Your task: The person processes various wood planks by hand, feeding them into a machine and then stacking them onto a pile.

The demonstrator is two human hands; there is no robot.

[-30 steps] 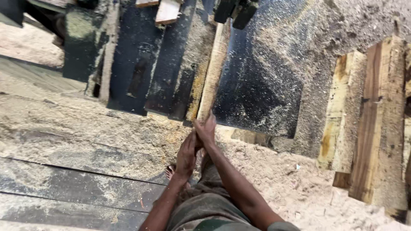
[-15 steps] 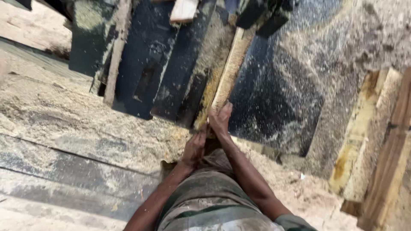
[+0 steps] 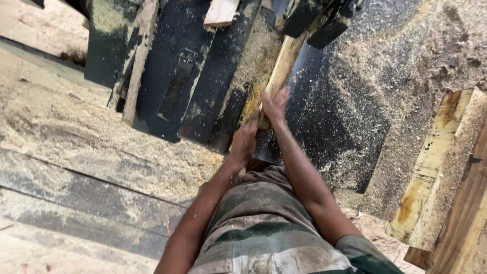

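A narrow pale wooden strip [image 3: 282,66] lies lengthwise on a dark, sawdust-covered machine table [image 3: 335,122], running away from me toward black machine parts [image 3: 324,23]. My right hand [image 3: 275,105] presses on the near part of the strip with its fingers spread over it. My left hand [image 3: 244,142] sits just behind it, at the strip's near end, fingers curled against the wood. Both forearms reach forward from my striped shirt.
Rough wooden planks [image 3: 431,167] stand or lie at the right. Another pale board end [image 3: 221,11] pokes out at the top. Dark metal plates [image 3: 167,76] and a thick sawdust-covered bench [image 3: 76,137] fill the left. Sawdust covers nearly everything.
Both hands have pushed forward along the strip, the right hand leading, and the strip has slid farther toward the black machine parts. My view has shifted forward with them.
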